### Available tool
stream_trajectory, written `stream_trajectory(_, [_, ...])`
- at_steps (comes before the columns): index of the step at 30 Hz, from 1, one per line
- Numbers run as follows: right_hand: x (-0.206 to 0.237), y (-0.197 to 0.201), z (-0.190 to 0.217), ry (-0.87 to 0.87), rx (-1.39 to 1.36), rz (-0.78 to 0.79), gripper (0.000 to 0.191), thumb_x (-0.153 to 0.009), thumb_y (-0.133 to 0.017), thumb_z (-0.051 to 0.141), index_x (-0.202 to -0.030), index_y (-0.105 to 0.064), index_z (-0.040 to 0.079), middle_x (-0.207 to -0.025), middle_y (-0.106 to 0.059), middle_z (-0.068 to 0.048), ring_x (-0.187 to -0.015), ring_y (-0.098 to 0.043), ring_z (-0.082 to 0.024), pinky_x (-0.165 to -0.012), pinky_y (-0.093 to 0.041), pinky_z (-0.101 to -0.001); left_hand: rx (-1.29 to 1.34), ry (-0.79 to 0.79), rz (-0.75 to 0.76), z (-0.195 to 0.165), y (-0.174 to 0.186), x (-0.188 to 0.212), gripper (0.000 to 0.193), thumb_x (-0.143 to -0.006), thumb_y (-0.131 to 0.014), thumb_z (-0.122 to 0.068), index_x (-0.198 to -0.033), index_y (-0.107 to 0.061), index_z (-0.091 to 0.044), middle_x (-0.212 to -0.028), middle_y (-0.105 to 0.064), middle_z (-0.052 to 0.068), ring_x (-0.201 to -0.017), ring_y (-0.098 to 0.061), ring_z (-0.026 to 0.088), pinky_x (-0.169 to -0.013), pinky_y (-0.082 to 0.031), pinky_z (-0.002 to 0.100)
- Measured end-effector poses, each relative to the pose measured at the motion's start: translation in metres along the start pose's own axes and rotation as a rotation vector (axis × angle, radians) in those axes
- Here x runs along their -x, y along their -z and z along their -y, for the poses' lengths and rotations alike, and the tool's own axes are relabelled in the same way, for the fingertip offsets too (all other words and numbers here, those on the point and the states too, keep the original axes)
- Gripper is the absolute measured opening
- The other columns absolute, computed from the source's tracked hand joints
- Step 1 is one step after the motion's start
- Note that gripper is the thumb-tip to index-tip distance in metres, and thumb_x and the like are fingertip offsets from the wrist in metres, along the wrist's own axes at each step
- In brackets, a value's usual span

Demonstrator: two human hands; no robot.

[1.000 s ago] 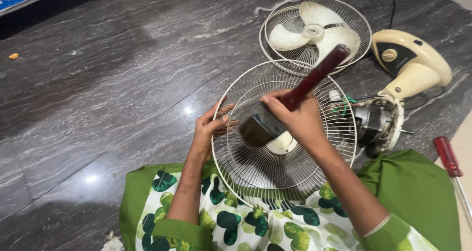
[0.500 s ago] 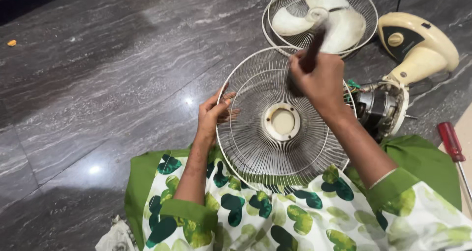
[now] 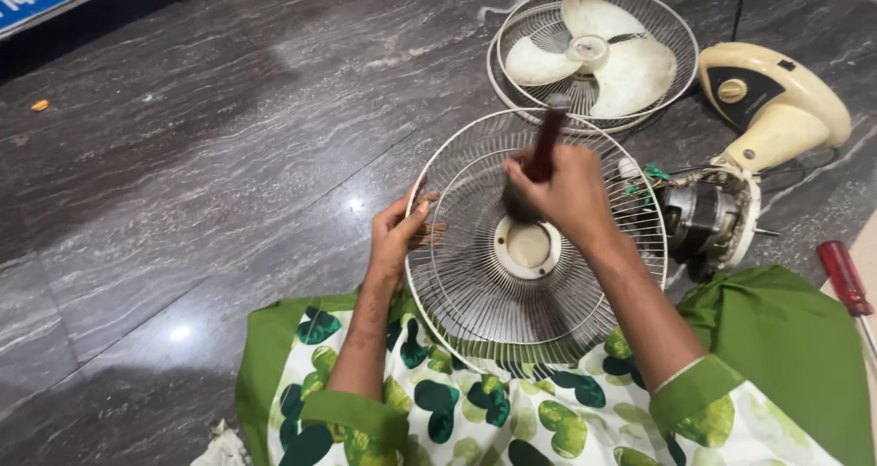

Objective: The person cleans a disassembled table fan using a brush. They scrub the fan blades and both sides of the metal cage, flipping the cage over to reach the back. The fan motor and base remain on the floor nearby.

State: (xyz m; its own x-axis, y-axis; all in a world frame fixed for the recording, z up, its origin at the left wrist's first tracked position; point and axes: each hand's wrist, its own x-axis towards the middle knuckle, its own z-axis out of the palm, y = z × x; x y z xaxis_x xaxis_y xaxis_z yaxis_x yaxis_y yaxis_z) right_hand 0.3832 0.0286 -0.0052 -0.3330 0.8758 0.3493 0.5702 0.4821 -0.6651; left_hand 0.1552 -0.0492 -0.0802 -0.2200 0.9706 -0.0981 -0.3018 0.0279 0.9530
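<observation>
A round white wire fan guard (image 3: 475,292) rests tilted on my lap, its pale centre hub facing up. My left hand (image 3: 398,236) grips the guard's left rim, fingers through the wires. My right hand (image 3: 568,192) is closed around a paintbrush with a dark red handle (image 3: 548,139), its bristles pressed on the wires just above the hub. The bristle end is mostly hidden by my fingers.
On the dark marble floor (image 3: 201,155) lie a second guard holding the white fan blades (image 3: 594,55), the cream fan base (image 3: 776,100) with its bare motor (image 3: 703,219), and a red-handled screwdriver (image 3: 844,276) at the right. A green patterned garment (image 3: 457,411) covers my lap.
My right hand has swung the brush from the guard's upper edge down to just above the hub. My left hand keeps its hold on the rim.
</observation>
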Motion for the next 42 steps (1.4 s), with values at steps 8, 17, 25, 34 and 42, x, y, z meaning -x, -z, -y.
stream_trajectory(8, [-0.039, 0.008, 0.0, -0.034, -0.231, -0.226, 0.031, -0.094, -0.075, 0.035, -0.106, -0.078, 0.006, -0.088, -0.078, -0.01, -0.078, -0.076, -0.02, -0.075, -0.058, -0.0313, 0.002, -0.032, 0.067, 0.001, 0.002, 0.0, 0.056, -0.094, -0.065, -0.009, -0.148, -0.055, -0.004, -0.134, -0.071, 0.012, -0.097, -0.075, 0.02, -0.084, -0.062, 0.032])
stream_trajectory(17, [-0.038, 0.034, -0.005, -0.353, 0.15, 0.131, 0.041, -0.081, -0.081, 0.044, -0.086, -0.075, 0.003, -0.078, -0.075, -0.017, -0.071, -0.074, -0.027, -0.068, -0.056, -0.04, -0.059, 0.066, 0.007, -0.004, 0.001, 0.0, 0.055, -0.093, -0.062, -0.009, -0.147, -0.054, -0.007, -0.129, -0.072, 0.01, -0.087, -0.076, 0.022, -0.074, -0.063, 0.031])
stream_trajectory(25, [-0.046, -0.002, 0.02, -0.393, -0.041, 0.015, 0.044, -0.085, -0.076, 0.049, -0.085, -0.075, 0.005, -0.08, -0.077, -0.012, -0.073, -0.075, -0.023, -0.07, -0.056, -0.0378, -0.048, 0.047, 0.014, 0.001, 0.004, 0.001, 0.058, -0.09, -0.06, -0.001, -0.148, -0.055, -0.007, -0.128, -0.073, 0.012, -0.086, -0.074, 0.021, -0.075, -0.063, 0.031])
stream_trajectory(34, [0.011, 0.021, -0.051, -0.452, -0.059, 0.049, 0.039, -0.077, -0.084, 0.038, -0.089, -0.071, 0.003, -0.079, -0.076, -0.009, -0.07, -0.071, -0.02, -0.068, -0.054, -0.0369, 0.028, 0.05, -0.202, 0.004, 0.008, -0.011, 0.059, -0.087, -0.054, 0.007, -0.144, -0.061, -0.008, -0.123, -0.073, 0.012, -0.077, -0.074, 0.021, -0.067, -0.064, 0.032])
stream_trajectory(42, [0.048, 0.063, -0.09, -0.53, -0.832, -0.429, 0.019, -0.094, -0.077, 0.016, -0.098, -0.068, 0.001, -0.09, -0.07, -0.007, -0.075, -0.066, -0.014, -0.068, -0.053, -0.0287, 0.143, -0.217, -0.384, -0.009, 0.032, -0.01, 0.06, -0.089, -0.056, 0.009, -0.146, -0.056, -0.008, -0.126, -0.072, 0.013, -0.081, -0.075, 0.024, -0.069, -0.066, 0.034])
